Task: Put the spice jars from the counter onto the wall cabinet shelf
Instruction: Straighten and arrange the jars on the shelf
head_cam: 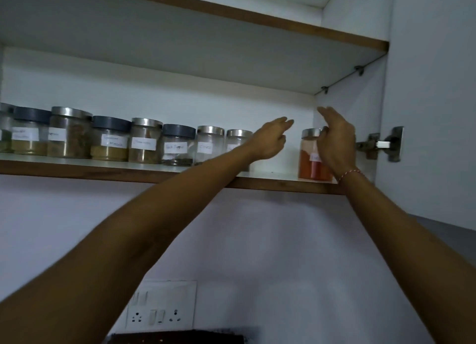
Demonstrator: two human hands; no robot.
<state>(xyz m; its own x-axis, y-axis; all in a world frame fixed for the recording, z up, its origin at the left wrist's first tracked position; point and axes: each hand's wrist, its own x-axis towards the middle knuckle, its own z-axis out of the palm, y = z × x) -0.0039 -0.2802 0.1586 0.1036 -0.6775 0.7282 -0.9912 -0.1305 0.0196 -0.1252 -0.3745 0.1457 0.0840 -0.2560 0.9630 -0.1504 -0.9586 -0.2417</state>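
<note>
The red spice jar (pixel 313 154) stands on the wall cabinet shelf (pixel 270 182), close to the right wall and near the front edge. It has a shiny lid and a white label, and red powder fills most of it. The right hand (pixel 334 142) is at the jar's right side. Its fingers are up and look loose, and the thumb seems to touch the lid. Whether it grips the jar cannot be told for sure. The left hand (pixel 270 140) is empty, with fingers spread flat, in the gap between the red jar and the row of jars (pixel 116 137).

The jar looks set down but stands alone. To do this step well, the person should slide it gently left and back so it joins the row and sits away from the edge. The left hand can steady the end jar so nothing tips. The label should face out.

Counting jars: the row holds at least eight, with one more cut off at the far left. Three lids are dark and the others are shiny. With the red one, at least nine show. There are two hands and two shelves.
</note>
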